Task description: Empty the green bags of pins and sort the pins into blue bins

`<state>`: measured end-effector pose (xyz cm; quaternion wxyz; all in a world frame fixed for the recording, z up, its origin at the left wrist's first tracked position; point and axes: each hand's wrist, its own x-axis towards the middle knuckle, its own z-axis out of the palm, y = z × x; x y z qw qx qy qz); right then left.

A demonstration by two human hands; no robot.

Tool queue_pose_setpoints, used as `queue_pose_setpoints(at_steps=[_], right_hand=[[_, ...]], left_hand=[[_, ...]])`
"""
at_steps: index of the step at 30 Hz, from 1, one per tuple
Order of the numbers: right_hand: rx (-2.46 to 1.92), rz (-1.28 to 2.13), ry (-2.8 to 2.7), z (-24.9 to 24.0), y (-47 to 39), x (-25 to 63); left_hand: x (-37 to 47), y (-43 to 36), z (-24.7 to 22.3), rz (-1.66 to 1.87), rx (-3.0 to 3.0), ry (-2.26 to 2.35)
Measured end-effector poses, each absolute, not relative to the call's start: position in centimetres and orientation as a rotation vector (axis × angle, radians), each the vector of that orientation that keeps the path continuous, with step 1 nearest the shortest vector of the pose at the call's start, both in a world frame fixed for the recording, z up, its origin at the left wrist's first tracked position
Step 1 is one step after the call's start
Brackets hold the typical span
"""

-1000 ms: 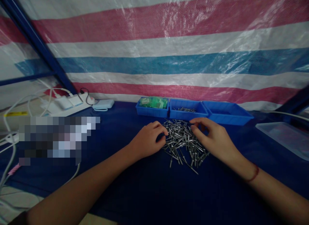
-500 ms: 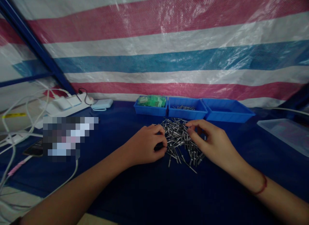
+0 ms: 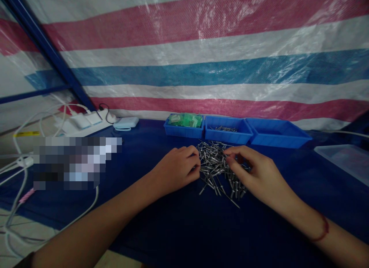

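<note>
A loose pile of silver blind rivets (image 3: 213,160) lies on the dark blue table. At its left edge is my left hand (image 3: 180,168), its fingers curled and drawn together against the rivets; the fingertips are partly hidden, and I cannot make out what is between them. My right hand (image 3: 256,170) reaches into the pile from the right, thumb and forefinger brought together in a pinch among the rivets. Whatever that pinch holds is too small to tell apart from the pile.
Behind the pile stand three blue bins: the left bin (image 3: 184,132) with green packets (image 3: 188,120), the middle bin (image 3: 229,136) with some rivets, and the right bin (image 3: 279,139). A clear plastic lid (image 3: 343,160) lies right. Power strip (image 3: 86,124), cables and a light-blue case (image 3: 126,123) are left.
The fingers of my left hand have closed up, narrowing the gap between them. My right thumb and forefinger stay at the pile. The whole view has shifted slightly.
</note>
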<state>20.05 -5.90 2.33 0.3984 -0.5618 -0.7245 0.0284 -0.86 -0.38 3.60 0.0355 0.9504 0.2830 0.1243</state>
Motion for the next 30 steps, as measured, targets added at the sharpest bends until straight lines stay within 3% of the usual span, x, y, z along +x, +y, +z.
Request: queue_pose_setpoints(at_steps=[9,30], right_hand=[[-1.242,0.184,-1.953,2.8,-6.9,18.8],[-1.262,0.548,-1.596,2.1,-7.5,17.6]], left_hand=[[-0.2,-1.2,4.0,0.846,2.35,0.79],[0.7,-2.6,3.2,0.739,2.207,0.623]])
